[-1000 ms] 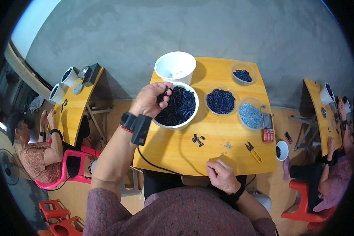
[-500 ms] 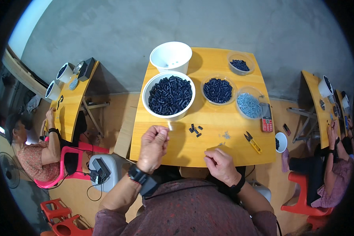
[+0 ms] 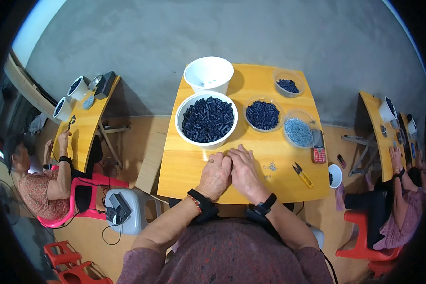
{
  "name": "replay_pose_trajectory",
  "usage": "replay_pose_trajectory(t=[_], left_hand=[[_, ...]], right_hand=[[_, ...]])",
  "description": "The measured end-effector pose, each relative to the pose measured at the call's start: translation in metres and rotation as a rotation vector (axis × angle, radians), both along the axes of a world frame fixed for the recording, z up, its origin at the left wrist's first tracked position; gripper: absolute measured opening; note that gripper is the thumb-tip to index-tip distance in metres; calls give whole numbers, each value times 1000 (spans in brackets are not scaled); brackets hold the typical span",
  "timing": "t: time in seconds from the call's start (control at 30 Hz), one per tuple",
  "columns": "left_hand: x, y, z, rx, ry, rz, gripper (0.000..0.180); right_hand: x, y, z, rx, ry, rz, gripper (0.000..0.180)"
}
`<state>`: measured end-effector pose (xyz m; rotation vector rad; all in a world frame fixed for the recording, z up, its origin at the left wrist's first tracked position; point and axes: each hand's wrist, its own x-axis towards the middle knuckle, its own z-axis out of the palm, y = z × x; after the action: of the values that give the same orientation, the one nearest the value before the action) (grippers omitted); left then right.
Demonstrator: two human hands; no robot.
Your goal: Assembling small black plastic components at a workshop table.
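My left hand (image 3: 215, 176) and my right hand (image 3: 246, 174) meet over the near part of the wooden table (image 3: 288, 189). The left is closed like a fist, and the right's fingers bend in against it. Whatever they pinch is too small or hidden to name. Just beyond them stands a white bucket (image 3: 179, 124) heaped with short black plastic pieces (image 3: 209, 118). To the right of my hands lies a little pile of small silvery pins (image 3: 270, 167). A pair of yellow-handled thread snips (image 3: 304, 176) rests farther right.
An empty-looking white bucket (image 3: 208, 71) stands behind. Transparent tubs hold black parts (image 3: 262, 115), more black parts (image 3: 287, 85) and silvery pins (image 3: 298, 131). A red phone (image 3: 319, 147) leans at the table's right edge. People sit working at tables left (image 3: 47, 182) and right (image 3: 402, 208).
My left hand has come nearer and to the right, and my right hand has moved left and forward, so they now touch. The loose black pieces are now hidden behind them.
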<state>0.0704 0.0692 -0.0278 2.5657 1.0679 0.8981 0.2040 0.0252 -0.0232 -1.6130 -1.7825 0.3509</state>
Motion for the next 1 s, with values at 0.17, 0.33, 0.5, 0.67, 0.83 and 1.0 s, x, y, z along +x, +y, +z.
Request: replay_pose_trajectory(t=[0.17, 0.33, 0.5, 0.67, 0.83, 1.0], left_hand=[[-2, 2, -4, 48, 102, 1, 22], [-4, 3, -1, 17, 97, -20, 26], [-8, 9, 11, -124, -77, -104, 36], [-30, 17, 9, -418, -257, -198, 51], [-37, 12, 11, -449, -291, -249, 54], [-36, 6, 0, -519, -317, -220, 60]], right_hand=[[-10, -3, -5, 35, 10, -27, 43], [-11, -3, -8, 51, 28, -36, 47], [-8, -4, 4, 4, 294, 6, 64], [-8, -6, 2, -14, 357, 22, 67], [-7, -7, -5, -16, 246, 58, 63], [-8, -6, -10, 65, 162, 20, 59]])
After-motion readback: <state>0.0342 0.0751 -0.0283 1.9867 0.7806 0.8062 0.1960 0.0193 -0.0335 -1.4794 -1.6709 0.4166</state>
